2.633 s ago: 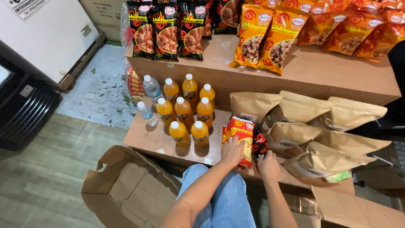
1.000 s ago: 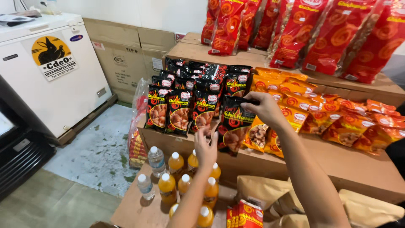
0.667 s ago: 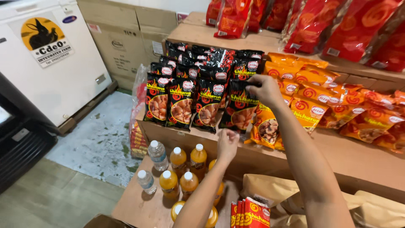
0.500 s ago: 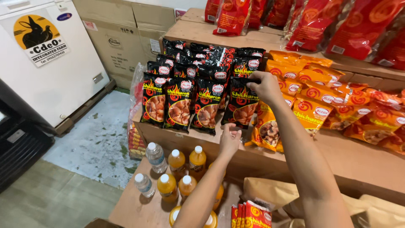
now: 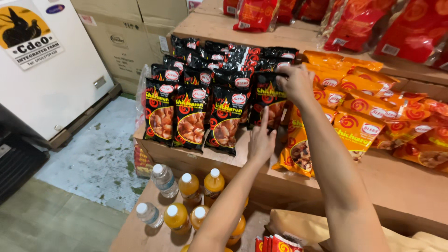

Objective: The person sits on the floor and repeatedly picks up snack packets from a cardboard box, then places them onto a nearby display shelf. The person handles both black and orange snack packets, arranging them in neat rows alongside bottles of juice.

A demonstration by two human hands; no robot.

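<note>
The right hand (image 5: 295, 80) pinches the top of a black snack packet (image 5: 269, 100), upright at the right end of the black row; the left hand (image 5: 261, 142), fingers spread, steadies its base.

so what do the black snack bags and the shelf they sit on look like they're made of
The black snack bags look like glossy plastic film: they crinkle and catch light, with clear windows showing the snacks. The shelf looks like plain brown board with a matte face, possibly unfinished plywood or fibreboard.
</note>
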